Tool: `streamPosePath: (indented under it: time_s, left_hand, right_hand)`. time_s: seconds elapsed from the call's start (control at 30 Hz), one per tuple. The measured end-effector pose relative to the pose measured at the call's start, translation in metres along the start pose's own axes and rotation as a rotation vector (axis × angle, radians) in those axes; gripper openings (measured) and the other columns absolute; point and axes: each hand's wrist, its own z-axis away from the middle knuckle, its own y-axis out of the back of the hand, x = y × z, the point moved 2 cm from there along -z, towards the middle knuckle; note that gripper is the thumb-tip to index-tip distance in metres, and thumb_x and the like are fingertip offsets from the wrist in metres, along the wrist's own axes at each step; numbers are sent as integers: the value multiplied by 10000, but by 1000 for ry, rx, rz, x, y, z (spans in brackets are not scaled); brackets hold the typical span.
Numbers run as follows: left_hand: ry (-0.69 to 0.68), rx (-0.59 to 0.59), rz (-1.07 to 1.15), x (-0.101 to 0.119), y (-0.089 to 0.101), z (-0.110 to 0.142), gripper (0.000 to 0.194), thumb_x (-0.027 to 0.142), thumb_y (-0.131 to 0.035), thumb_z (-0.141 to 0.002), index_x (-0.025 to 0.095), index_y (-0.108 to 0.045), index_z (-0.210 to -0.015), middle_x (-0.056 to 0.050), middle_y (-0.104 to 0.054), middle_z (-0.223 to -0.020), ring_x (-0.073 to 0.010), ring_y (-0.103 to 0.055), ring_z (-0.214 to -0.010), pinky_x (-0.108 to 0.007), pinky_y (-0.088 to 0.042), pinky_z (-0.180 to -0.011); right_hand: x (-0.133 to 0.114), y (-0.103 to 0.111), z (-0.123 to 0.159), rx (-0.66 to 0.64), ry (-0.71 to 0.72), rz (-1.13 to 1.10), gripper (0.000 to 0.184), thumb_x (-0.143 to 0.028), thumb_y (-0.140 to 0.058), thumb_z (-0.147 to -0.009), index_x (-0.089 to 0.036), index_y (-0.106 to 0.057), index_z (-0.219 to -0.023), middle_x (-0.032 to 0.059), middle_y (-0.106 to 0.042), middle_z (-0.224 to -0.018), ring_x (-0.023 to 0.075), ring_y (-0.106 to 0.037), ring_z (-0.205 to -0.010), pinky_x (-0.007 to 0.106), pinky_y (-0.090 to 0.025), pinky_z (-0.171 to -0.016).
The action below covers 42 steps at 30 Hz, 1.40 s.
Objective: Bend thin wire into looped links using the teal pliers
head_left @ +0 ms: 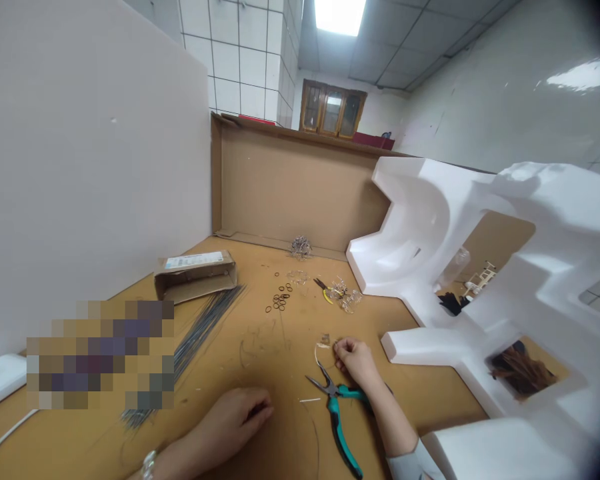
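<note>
Right hand (355, 361) bent in beside a small wire piece (323, 346), left hand (245, 410) curled on counter (260, 363), both sets of fingers' grip unclear; green-handled pliers (332, 391) lie spread alongside right hand, presumably for quick reach.

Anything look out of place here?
Dark rings lie scattered on the tabletop, outside any container; the teal pliers lie spread open by the right hand. A pixelated patch hides part of the left side.
</note>
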Motion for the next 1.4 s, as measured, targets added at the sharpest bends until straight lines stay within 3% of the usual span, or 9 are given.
streamPosePath:
  time_s: [0.93, 1.4]
  left_hand:
    - [-21, 21, -15, -1, -4, -1, 311, 343, -364, -880, 173, -577, -730, -26, -621, -727, -147, -541, -674, -229, -367, -612]
    - [-29, 12, 19, -4, -4, 1, 321, 365, -356, -887, 177, -578, -751, -17, -614, -723, -137, -535, -662, -227, -366, -608]
  right_hand:
    - [9, -3, -4, -9, -6, -187, 118, -259, -519, -700, -171, -561, -634, -27, -581, -441, 103, -547, -405, 184, -413, -437]
    - [5, -4, -5, -15, -95, -287, 173, -303, -561, -737, -173, -536, -626, -32, -574, -418, 94, -543, -382, 174, -424, -408]
